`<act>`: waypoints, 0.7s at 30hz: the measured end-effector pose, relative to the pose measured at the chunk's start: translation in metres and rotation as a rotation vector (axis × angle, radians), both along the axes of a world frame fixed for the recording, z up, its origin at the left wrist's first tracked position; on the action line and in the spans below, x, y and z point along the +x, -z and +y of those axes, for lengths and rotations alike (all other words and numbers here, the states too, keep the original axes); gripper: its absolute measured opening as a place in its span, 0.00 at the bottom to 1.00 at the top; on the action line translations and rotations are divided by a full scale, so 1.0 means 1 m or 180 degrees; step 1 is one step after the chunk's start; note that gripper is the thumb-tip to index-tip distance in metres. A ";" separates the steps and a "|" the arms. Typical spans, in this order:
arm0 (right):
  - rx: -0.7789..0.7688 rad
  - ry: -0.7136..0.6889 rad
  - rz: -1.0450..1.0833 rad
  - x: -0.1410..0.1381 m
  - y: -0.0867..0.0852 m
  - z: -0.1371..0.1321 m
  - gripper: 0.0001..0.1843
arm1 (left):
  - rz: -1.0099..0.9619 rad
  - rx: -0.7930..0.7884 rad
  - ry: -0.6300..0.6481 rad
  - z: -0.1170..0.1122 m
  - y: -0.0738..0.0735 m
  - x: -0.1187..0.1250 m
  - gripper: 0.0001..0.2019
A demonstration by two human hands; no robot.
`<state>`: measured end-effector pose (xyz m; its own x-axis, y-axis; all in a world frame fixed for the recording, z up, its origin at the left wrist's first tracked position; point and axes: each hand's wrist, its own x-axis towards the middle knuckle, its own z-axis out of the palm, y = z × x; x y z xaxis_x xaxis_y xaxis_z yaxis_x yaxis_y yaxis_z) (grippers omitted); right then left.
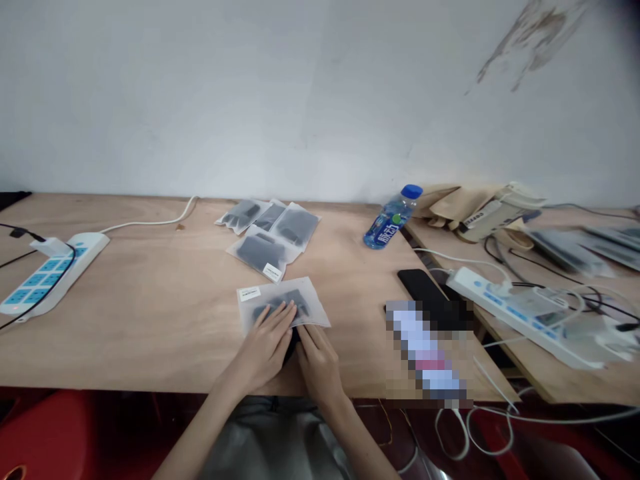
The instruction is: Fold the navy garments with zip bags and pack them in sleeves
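Frosted plastic hides most of what lies in the bag (pixel 283 303) on the plywood table (pixel 140 347): only a dark shape shows through, too blurred to name. A black piece (pixel 293 347) shows at the bag's near edge, partly covered by both hands, and I can't tell whether it belongs to that shape. The left hand (pixel 265 347) lies open over the bag, its fingers (pixel 283 313) extended and slightly spread on the plastic, with no visible grip. The right hand (pixel 319 367) sits just beside it, fingers (pixel 307 337) together, their tips at the bag's near edge; whether they pinch the plastic can't be made out. A white label (pixel 249 293) marks the bag's far left corner.

Beyond the hands, four similar bags (pixel 261 257) overlap. To the right, a black phone (pixel 417 290) runs under a pixelated patch (pixel 425 353) that hides whatever lies there, and a blue-capped water bottle (pixel 393 217) lies near the far edge. A wide stretch of plywood separates the hands from the left power strip (pixel 50 273), while the table's near edge passes just under the wrists.
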<state>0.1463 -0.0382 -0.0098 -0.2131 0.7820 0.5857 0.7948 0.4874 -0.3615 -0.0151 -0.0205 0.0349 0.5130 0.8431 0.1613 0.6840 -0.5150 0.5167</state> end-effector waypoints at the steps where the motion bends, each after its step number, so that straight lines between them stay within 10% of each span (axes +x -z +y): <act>1: -0.0061 0.0070 0.0012 -0.004 0.000 0.003 0.25 | -0.0019 -0.0022 0.0038 -0.001 -0.002 0.002 0.25; 11: -0.0445 0.0019 -0.0742 -0.010 -0.036 -0.017 0.29 | -0.0127 0.0090 -0.0256 0.001 -0.007 -0.014 0.28; 21: -0.0115 -0.0827 -0.0018 0.011 -0.041 -0.058 0.23 | -0.0007 0.0055 -0.0280 -0.002 -0.003 -0.009 0.26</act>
<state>0.1571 -0.0958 0.0314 -0.4126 0.7211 0.5565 0.6468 0.6622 -0.3784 -0.0243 -0.0223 0.0377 0.4366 0.8821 0.1771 0.7259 -0.4616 0.5098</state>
